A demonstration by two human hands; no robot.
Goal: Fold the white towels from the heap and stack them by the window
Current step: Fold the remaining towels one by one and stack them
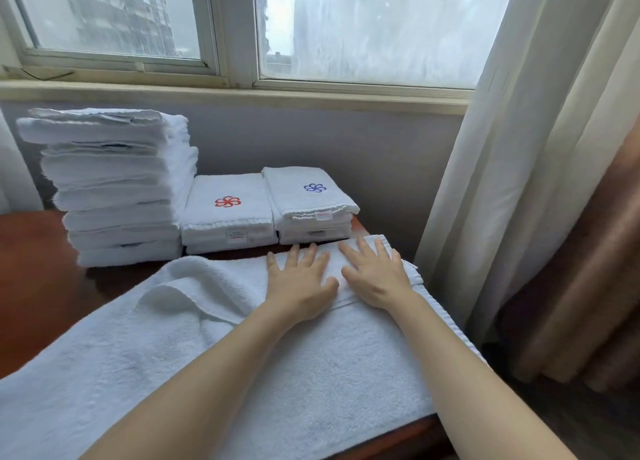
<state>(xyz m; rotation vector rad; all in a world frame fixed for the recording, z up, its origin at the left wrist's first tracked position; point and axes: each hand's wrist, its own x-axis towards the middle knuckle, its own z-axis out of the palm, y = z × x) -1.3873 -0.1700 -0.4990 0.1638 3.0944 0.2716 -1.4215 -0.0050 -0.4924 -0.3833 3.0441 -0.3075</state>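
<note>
A long white towel (214,362) lies spread across the wooden table (38,286), with a raised wrinkle near its left middle. My left hand (299,285) and my right hand (375,276) press flat on the towel's far end, side by side, fingers straight and spread. Under the window stand three piles of folded white towels: a tall stack (114,186) at the left, a low pile with a red flower mark (228,214) in the middle, and a low pile with a blue flower mark (310,203) at the right.
The window (367,27) and its sill (242,94) run along the back wall. Pale curtains (526,148) hang at the right, with a brown curtain (595,286) beside them. The table's front right edge (398,439) shows past the towel.
</note>
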